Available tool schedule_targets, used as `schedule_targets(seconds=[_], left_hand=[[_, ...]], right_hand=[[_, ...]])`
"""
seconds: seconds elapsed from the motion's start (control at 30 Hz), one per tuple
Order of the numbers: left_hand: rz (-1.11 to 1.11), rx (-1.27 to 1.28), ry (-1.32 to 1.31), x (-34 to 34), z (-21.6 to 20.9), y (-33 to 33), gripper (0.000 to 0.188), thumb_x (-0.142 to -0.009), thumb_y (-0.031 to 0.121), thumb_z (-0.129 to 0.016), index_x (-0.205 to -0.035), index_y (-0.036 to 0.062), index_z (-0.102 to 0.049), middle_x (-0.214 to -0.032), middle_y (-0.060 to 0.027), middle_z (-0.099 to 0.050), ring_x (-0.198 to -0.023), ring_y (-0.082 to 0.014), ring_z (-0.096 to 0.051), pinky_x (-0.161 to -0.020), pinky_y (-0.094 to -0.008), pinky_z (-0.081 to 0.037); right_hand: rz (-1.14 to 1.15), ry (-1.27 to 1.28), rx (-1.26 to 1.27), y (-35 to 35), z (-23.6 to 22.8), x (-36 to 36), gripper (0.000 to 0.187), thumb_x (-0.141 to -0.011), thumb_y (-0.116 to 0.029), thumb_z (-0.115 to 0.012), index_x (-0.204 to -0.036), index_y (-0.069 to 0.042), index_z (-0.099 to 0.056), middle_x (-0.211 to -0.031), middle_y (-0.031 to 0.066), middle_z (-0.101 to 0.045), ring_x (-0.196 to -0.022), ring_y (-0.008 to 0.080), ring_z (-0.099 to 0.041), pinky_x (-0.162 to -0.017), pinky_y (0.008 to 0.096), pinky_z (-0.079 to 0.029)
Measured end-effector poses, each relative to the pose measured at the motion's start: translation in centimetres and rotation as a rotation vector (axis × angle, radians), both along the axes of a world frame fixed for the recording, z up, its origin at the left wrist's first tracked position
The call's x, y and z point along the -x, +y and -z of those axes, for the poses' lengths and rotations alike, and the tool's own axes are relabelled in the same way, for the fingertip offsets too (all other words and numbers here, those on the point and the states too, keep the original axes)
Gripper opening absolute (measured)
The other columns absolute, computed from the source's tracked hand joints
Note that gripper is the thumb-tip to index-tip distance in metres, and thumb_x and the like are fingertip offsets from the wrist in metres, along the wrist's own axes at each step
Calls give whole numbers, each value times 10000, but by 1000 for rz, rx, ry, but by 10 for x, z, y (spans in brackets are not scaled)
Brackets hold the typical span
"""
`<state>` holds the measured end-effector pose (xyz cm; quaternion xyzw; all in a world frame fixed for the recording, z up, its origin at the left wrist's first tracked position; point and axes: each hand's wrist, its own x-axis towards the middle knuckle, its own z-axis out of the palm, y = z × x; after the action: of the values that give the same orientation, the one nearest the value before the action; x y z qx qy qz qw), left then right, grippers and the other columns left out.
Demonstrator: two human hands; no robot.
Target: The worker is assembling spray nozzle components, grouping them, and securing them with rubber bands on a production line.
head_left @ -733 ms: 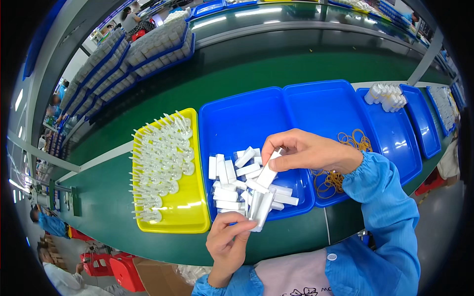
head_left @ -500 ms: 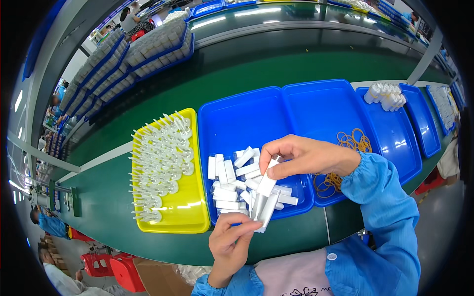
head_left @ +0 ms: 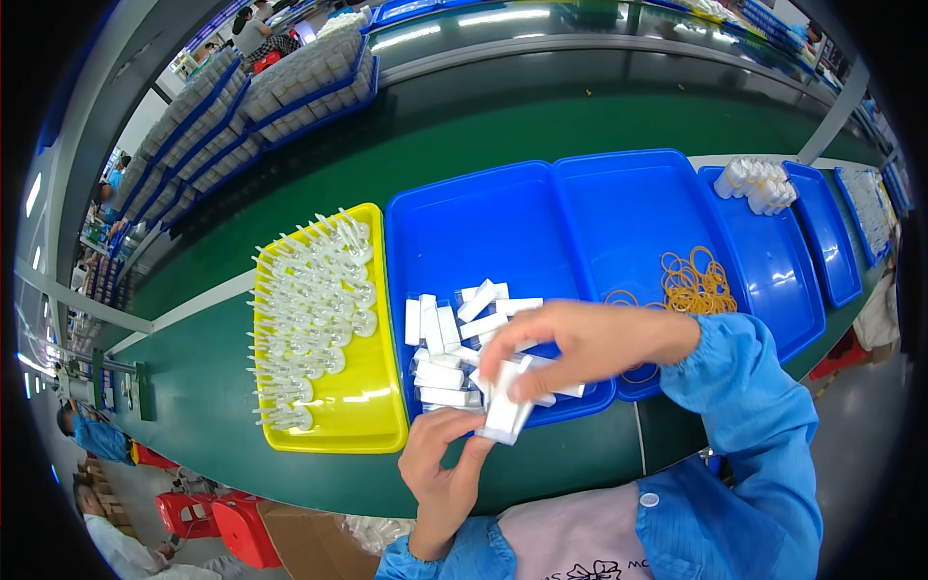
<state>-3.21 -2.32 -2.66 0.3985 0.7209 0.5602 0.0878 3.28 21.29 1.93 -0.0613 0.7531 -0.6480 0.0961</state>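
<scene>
In front of the blue tray (head_left: 471,208), my left hand (head_left: 442,462) pinches the lower end of a few flat white packets (head_left: 504,411) between thumb and fingertips. The packets are held side by side and tilted, and look like white strips in clear film. My right hand (head_left: 594,343), slightly blurred, has its thumb and fingers closed around the upper part of the same packets. Behind and under them, more loose white packets (head_left: 442,375) lie jumbled in the near half of the blue tray. My right hand covers some of these.
At left, a yellow tray (head_left: 372,411) holds rows of clear-white nozzle-like parts (head_left: 309,309). Tan rubber bands (head_left: 696,285) lie in a second blue tray (head_left: 638,208). Farther right, white bottles (head_left: 759,186) stand in another blue tray. Stacked trays of white items (head_left: 309,82) rise at the far left.
My right hand has come down toward my left hand. The packet it held higher up now lies against the others in my left hand.
</scene>
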Motion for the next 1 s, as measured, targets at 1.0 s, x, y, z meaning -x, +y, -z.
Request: schedule_targets(seconds=[1.0], left_hand=[[59, -19, 266, -10, -16, 8, 188, -735, -32, -726, -892, 71, -737, -848, -69, -620, -778, -194, -567, -670, -275, -439]], right_hand=[[492, -79, 500, 9, 17, 4, 236, -966, -147, -547, -1147, -16, -623, -1004, 69, -667, -880, 119, -639, -801, 267, -524]])
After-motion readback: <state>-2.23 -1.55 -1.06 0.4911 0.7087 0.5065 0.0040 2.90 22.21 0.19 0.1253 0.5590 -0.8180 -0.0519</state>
